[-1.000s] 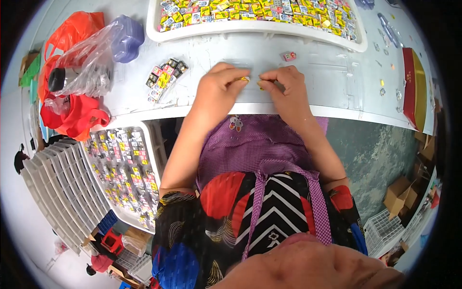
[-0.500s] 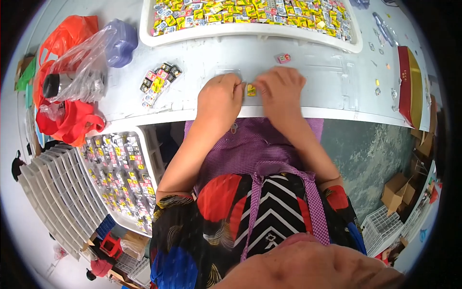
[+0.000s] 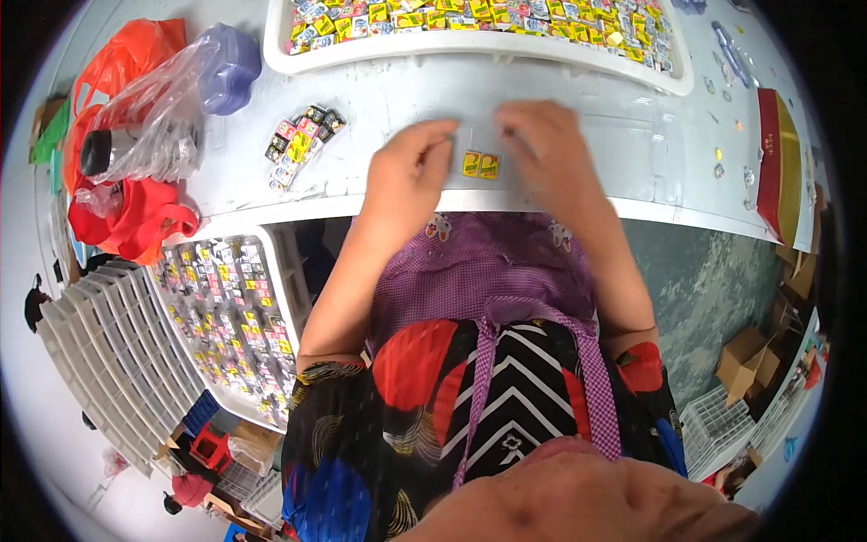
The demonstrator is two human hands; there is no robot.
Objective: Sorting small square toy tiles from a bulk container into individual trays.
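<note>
Two small yellow blocks with printed faces (image 3: 480, 165) lie side by side on the white table (image 3: 361, 81) near its front edge. To their left is my left hand (image 3: 408, 172), thumb and fingers apart, with nothing visible in it. My right hand (image 3: 546, 149) is raised to their right, smeared by motion; whether its fingertips hold anything is unclear. A cluster of black, pink, yellow and white blocks (image 3: 302, 143) lies further left. The pink block at the right is out of sight now.
A white tray (image 3: 452, 43) full of small blocks stands at the back. On the left are a red bag (image 3: 135, 217) and a lidded purple container (image 3: 230, 72) in clear plastic. A red and gold box (image 3: 772, 163) stands right. Another filled tray (image 3: 226, 316) sits lower left.
A second yellow block now lies beside the first. My hands have moved apart, the right one up and over where the pink block was. The view has shifted slightly.
</note>
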